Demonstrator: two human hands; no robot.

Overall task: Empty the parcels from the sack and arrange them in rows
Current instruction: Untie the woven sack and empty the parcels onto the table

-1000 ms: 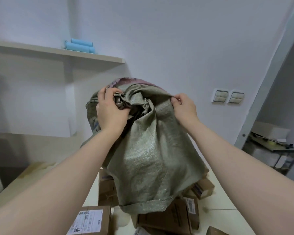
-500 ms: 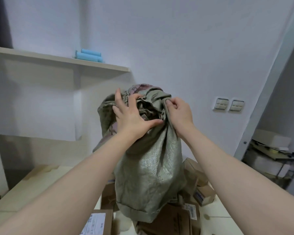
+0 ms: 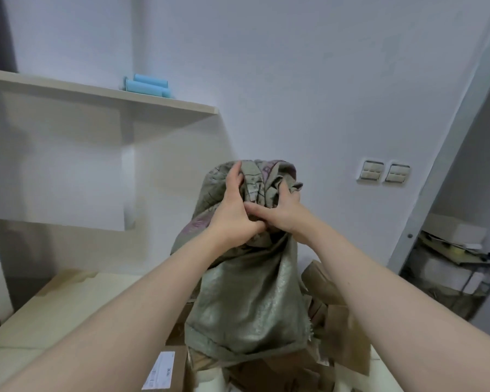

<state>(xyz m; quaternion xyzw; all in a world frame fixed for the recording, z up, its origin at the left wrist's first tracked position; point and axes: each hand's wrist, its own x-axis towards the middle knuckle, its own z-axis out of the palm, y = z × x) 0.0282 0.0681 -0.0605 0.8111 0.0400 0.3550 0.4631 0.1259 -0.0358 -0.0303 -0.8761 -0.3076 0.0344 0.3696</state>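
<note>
A grey-green woven sack (image 3: 246, 301) hangs upside down in mid-air, its bunched bottom at the top and its open mouth hanging low over a pile of brown cardboard parcels (image 3: 337, 329). My left hand (image 3: 234, 210) grips the gathered cloth on the left. My right hand (image 3: 280, 213) clutches the bunch right beside it, the two hands touching. A parcel with a white label (image 3: 164, 372) lies at the bottom, left of the sack. The sack hides most of the pile.
The parcels lie on a pale table (image 3: 54, 315). A wall shelf (image 3: 102, 94) with blue rolls (image 3: 147, 86) is at the upper left. Wall switches (image 3: 384, 172) are to the right. A cluttered metal rack (image 3: 453, 267) stands at the right.
My hands have come together on the sack's bunched end, from apart to touching. The sack has gathered narrower and sits lower in view.
</note>
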